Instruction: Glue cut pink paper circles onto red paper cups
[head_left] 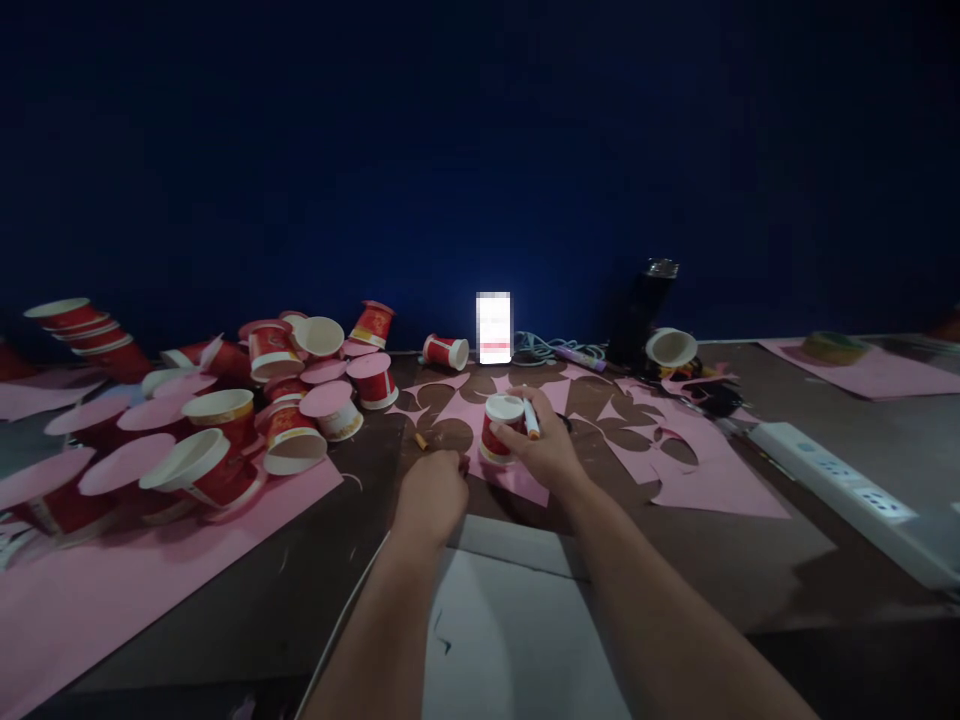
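Observation:
In the head view, my right hand (549,440) is closed round a red and white paper cup (491,440), the thumb across its near side. The cup seems to stand upside down on cut pink paper (532,488). A white and orange marker (530,418) is held between the fingers of the same hand, beside the cup. My left hand (439,490) rests on the table just left of the cup, fingers curled under; whatever they may hold is hidden. A small orange cap (421,441) lies beyond it.
Many red cups with pink paper discs (326,398) crowd the left, beside stacked cups (90,335). A lit phone (493,328) stands against the dark wall. Cut pink sheets (720,480), a tipped cup (671,348) and a power strip (832,480) are right. A white board (510,630) lies before me.

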